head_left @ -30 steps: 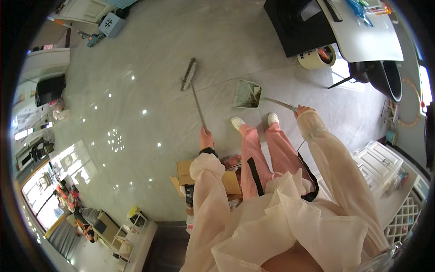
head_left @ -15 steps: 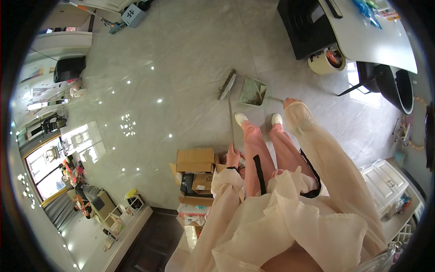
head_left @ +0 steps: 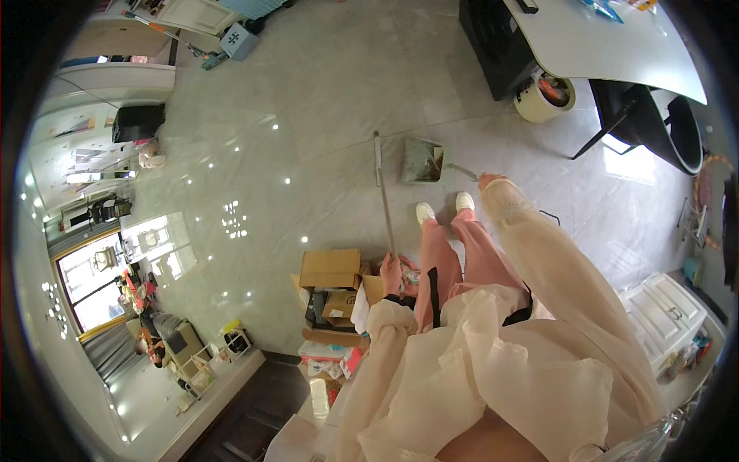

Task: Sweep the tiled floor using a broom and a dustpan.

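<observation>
Head view shows a glossy grey tiled floor, with a white worktop at the upper right. Open cardboard boxes stand just beside the person's legs. A long-handled broom stands almost upright, its head on the floor, touching a green dustpan. Left hand is closed around the broom handle. Right hand grips the dustpan's handle.

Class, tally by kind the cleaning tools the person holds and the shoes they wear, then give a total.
Broom, in the left hand: 1
Dustpan, handle in the right hand: 1
White shoes: 2
Total: 4
</observation>
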A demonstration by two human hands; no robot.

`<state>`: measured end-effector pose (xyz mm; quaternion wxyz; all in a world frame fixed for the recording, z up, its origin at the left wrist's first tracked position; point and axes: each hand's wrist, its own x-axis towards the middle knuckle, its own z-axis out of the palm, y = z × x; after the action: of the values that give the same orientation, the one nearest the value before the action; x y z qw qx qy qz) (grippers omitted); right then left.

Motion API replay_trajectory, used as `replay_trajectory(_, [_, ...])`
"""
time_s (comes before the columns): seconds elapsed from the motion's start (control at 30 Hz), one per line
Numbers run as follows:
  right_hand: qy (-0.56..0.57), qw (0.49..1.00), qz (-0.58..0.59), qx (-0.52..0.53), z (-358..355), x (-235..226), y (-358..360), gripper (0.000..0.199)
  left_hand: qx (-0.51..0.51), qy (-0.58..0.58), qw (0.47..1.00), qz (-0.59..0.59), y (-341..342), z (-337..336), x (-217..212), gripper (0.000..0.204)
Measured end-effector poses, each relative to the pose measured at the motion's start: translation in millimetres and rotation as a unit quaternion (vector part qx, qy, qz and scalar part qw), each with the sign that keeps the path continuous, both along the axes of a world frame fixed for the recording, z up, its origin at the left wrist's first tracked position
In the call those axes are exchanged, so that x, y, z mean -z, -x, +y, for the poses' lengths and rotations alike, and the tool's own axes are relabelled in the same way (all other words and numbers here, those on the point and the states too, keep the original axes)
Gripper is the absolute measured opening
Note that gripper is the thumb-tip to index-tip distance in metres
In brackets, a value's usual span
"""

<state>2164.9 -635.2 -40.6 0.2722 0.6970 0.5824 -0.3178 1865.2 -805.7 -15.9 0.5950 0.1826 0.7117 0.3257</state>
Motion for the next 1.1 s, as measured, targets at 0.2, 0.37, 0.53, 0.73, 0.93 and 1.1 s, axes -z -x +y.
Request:
replay_trajectory(0.2, [-0.009,0.999,-0.048,0.013,-8,2,-1,0.031,-0.044,0.06,0.997,0.028,47,-10,18,0.035])
replay_trajectory(0.37, [-0.008,0.999,-0.041,0.023,-35,2,-6,0.033,-0.039,0.105,0.992,0.052,78,-17,38,0.009])
replay_trajectory(0.53, [-0.036,0.998,-0.05,0.0,-65,-16,-11,0.034,-0.027,0.144,0.989,-0.009,113,-31,58,0.006])
replay_trajectory(0.73, [-0.049,0.993,-0.098,0.033,-78,-43,-20,0.031,-0.016,0.109,0.993,-0.043,106,-30,68,0.01])
replay_trajectory(0.93, [-0.036,0.992,-0.12,0.017,-90,-53,-11,0.031,-0.016,0.065,0.997,-0.025,89,-24,74,0.014])
replay_trajectory(1.1, [0.007,0.99,-0.132,0.056,-106,-42,-2,0.031,-0.021,0.109,0.994,-0.01,82,-16,70,0.012])
